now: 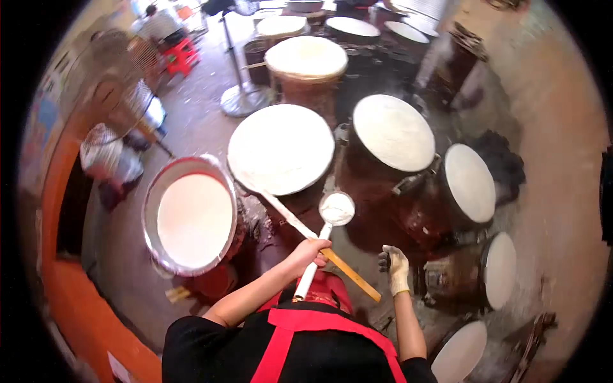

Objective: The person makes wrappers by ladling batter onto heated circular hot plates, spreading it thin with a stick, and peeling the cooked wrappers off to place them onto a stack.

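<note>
My left hand (311, 253) is bare and closed round two handles that cross in it. One belongs to a white ladle (336, 209), whose round bowl holds something white. The other is a long stick (350, 274), yellowish at its near end and white-coated toward its far end, which reaches the edge of a large round white surface (281, 149). My right hand (394, 263), in a pale glove with dark fingertips, is raised off to the right of the stick. Its fingers are bent, and whether it holds anything cannot be made out.
A pot of pale liquid (195, 220) stands at the left. Several round, white-topped vessels curve round the right side, one of them tilted-looking (394, 133). A fan (105, 96), a metal stand (245, 99), a red stool (182, 56) and people (159, 27) are farther back.
</note>
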Demonstrator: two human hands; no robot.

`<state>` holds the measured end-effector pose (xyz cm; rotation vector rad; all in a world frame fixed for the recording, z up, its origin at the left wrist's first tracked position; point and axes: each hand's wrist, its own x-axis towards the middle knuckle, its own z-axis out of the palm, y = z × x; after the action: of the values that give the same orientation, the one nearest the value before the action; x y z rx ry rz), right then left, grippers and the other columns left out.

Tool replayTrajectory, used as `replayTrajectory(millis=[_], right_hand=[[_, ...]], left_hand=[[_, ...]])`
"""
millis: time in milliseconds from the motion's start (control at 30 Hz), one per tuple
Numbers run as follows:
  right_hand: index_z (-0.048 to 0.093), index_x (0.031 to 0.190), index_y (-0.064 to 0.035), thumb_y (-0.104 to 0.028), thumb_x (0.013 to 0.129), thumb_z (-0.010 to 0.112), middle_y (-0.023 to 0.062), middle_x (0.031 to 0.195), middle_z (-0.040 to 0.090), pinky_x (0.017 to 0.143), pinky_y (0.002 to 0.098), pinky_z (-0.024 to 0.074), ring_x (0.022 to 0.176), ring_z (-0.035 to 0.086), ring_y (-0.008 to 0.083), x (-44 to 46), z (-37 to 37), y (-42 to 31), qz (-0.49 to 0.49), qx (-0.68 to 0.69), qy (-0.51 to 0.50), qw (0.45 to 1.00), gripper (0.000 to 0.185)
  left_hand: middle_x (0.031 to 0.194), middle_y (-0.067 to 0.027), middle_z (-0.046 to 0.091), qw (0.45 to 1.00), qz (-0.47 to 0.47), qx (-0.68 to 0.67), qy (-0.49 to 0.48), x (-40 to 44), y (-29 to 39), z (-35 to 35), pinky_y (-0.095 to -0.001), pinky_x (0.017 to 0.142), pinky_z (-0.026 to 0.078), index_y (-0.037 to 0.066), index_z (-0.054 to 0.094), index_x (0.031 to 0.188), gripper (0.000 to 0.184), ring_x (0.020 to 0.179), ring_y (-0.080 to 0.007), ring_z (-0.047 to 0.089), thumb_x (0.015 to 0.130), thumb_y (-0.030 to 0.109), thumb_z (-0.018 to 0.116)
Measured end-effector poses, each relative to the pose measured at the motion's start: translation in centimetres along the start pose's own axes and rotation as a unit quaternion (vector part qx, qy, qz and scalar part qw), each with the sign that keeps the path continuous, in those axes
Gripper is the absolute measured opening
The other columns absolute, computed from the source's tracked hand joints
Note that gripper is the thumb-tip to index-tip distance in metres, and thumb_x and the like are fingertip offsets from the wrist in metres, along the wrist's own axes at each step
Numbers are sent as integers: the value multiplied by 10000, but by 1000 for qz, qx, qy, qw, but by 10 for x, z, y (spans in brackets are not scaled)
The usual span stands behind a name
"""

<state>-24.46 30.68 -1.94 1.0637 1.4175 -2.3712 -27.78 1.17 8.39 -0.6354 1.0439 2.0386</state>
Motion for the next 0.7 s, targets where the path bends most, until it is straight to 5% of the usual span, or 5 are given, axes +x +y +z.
replayTrajectory(millis=[133,167,267,467,700], right_hand=[[621,925,-87,-223,872,578,11,688,576,446,266,379,504,495,115,70,41,3,-105,-265,-119,951,152],[636,955,-71,-202,855,603,86,839,607,622,300,426,698,554,185,93,51,9,-149,-353,-145,912,168],[620,1054,-91,-199,817,639,184,1007,611,800,360,470,932,599,292,64,133,-21,-412,-522,-237,708,261],[532,1195,-129,-349,695,722,116,1151,538,890,426,419,1051,504,325,53,279,-11,-583,-623,-318,413,579],[455,1286,-163,-383,648,737,147,1360,400,1039,470,277,1244,362,368,88,363,4,-539,-715,-353,272,733]], left_hand=[[640,-3,391,981,73,-123,128,-44,11,-7,-177,355,257,28,424,855,159,462,-55,349,847,75,576],[646,5,379,968,62,-150,192,-52,11,-11,-173,357,260,34,422,871,164,467,-53,347,841,57,582],[640,12,382,933,132,-267,200,-69,-10,-45,-161,350,254,48,424,863,157,444,-34,332,841,54,579],[591,28,367,854,187,-393,287,-119,-26,-91,-161,327,242,67,407,833,189,403,-28,308,827,39,594],[659,-7,393,781,226,-519,264,-132,-27,-185,-172,339,257,50,426,978,241,423,-48,316,815,23,601]])
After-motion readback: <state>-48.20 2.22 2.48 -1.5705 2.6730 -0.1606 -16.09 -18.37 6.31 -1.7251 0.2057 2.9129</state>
